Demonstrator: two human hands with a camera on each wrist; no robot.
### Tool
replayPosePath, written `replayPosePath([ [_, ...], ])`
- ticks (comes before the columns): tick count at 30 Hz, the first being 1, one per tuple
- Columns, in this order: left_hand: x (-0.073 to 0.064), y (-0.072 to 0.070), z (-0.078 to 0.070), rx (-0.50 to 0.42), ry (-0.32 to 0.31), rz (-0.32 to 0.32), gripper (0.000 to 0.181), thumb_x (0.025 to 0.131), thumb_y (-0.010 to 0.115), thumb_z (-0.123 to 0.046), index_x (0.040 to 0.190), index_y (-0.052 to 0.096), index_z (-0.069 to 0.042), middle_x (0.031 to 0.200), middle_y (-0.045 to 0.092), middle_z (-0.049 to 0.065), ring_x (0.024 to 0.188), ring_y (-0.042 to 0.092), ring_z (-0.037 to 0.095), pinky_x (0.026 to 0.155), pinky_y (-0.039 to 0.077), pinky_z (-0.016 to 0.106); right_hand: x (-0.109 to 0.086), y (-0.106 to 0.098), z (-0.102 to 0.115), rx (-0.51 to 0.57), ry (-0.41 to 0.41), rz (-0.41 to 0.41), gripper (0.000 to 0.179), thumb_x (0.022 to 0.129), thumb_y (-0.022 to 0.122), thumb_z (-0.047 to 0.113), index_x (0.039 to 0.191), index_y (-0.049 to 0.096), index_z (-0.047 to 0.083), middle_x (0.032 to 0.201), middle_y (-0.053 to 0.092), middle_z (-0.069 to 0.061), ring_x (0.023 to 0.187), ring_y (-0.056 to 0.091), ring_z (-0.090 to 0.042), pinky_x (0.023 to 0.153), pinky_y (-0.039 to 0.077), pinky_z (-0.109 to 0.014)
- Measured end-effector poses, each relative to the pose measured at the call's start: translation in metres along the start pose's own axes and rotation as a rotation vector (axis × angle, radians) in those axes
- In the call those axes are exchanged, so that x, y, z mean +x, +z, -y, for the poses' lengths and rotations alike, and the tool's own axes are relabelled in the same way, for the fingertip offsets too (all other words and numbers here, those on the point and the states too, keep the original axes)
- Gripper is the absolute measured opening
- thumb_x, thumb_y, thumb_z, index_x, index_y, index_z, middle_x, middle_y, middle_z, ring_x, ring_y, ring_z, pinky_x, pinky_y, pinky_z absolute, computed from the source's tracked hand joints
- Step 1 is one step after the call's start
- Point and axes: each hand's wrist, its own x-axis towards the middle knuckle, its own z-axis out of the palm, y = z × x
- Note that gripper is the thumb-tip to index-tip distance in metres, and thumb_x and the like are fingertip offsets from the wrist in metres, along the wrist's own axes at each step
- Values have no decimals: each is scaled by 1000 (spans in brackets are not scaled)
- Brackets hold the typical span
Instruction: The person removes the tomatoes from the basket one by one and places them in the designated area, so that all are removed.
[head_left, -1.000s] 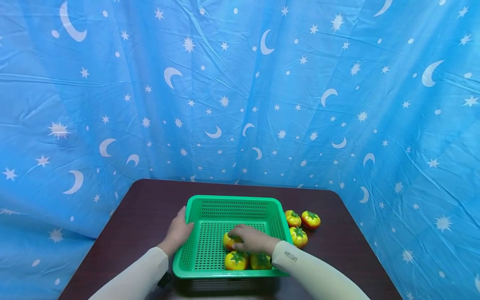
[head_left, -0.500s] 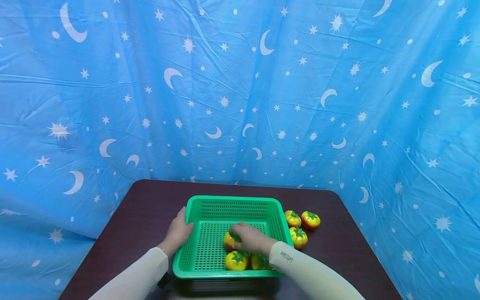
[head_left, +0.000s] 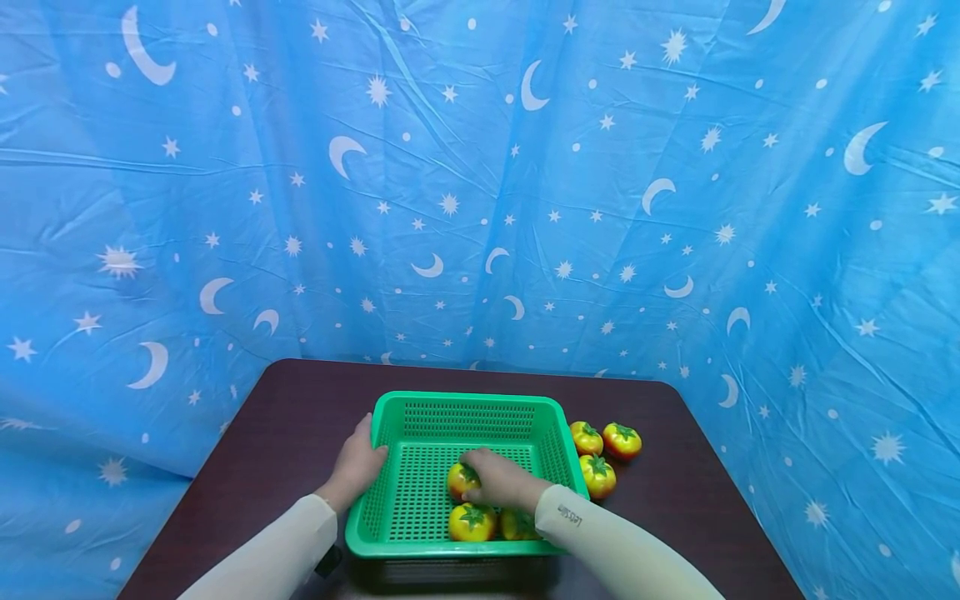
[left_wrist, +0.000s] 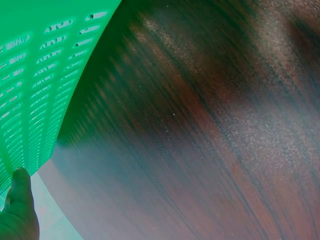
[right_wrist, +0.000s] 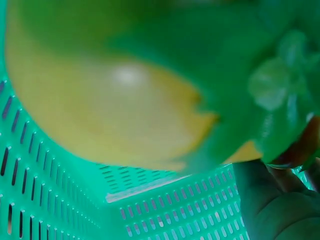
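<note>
A green plastic basket point(head_left: 468, 550) with slotted walls stands on the dark table. My left hand point(head_left: 357, 467) grips its left rim, thumb over the edge; in the left wrist view a finger point(left_wrist: 21, 200) shows at the slotted wall. Inside the basket, my right hand point(head_left: 501, 479) holds a yellow-red tomato point(head_left: 462, 482) with a green leafy top, thumb and fingers on its right side. In front of it lies a second tomato point(head_left: 472, 522). A third tomato point(head_left: 516, 525) sits beside that, partly under the right wrist. One tomato point(right_wrist: 115, 110) looms large in the right wrist view.
Right of the basket, three more tomatoes rest on the table: one tomato point(head_left: 586, 437) near the rim, another tomato point(head_left: 622, 440) farther right, and a nearer tomato point(head_left: 597, 477). The dark table point(head_left: 315, 396) ends at a blue curtain point(head_left: 480, 208) with moons and stars.
My right hand has shifted very slightly, with the forearm drawn a little left and more of the held tomato's leafy top showing. The left hand and basket keep their place.
</note>
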Motion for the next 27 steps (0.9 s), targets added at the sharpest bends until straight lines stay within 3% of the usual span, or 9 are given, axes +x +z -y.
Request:
replayPosePath([
  [7,1,1,1,0,4,-3,71,93,48,-9,150,8,4,147,29,32,130,38,46,102,38,59,0,1,-1,28,29,10,57,86,67,36,135,50,15,131,54,-4,106,56,-12,89,51,-32],
  [15,2,1,1,5,5,-1,71,93,48,-9,150,8,4,147,29,32,130,38,47,101,38,60,1,-3,-1,67,42,-38,53,83,71,31,130,54,15,123,57,-4,91,55,-8,77,51,-26],
  [27,2,1,3,-6,-7,4,71,93,48,-9,150,6,3,149,26,30,133,34,46,103,36,61,3,-5,-8,15,0,-58,51,84,68,31,132,55,18,129,55,-5,99,57,-13,80,52,-30],
])
